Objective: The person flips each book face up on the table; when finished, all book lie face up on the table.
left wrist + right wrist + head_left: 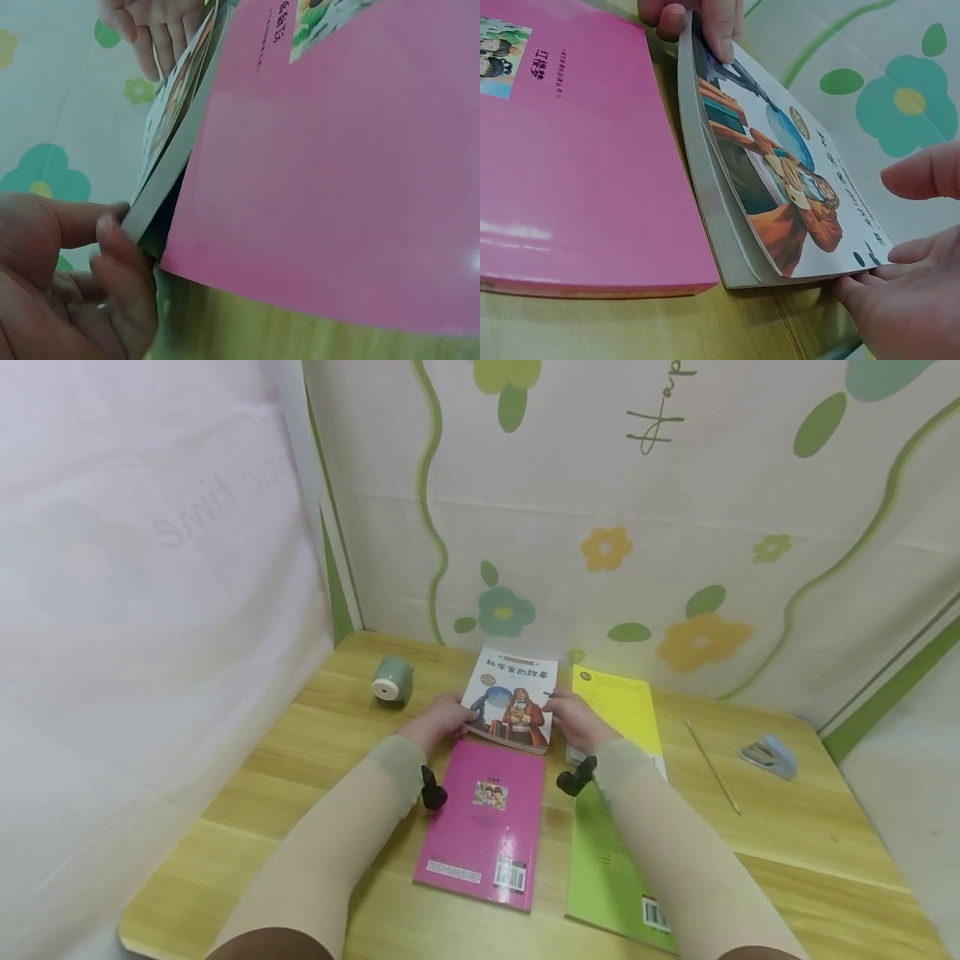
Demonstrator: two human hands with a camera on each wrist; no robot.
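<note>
A white picture-cover book [517, 693] lies toward the back of the table, its cover partly lifted along the near edge. At its left side my left hand [444, 720] pinches the near corner, the thumb on the cover and fingers round the edge. My right hand [579, 720] is at the opposite side; in the right wrist view its straight fingers touch the book's edge and its thumb stands apart from the cover. Just in front, a pink book [480, 827] lies flat, back cover up, between my forearms.
Under and beside my right arm lie a yellow book [626, 706] and a green book [611, 860]. Farther right are a pencil [712, 767] and a light-blue stapler [771, 757]. A green pencil sharpener [393, 678] stands back left. Patterned curtain [555, 485] rises behind the table.
</note>
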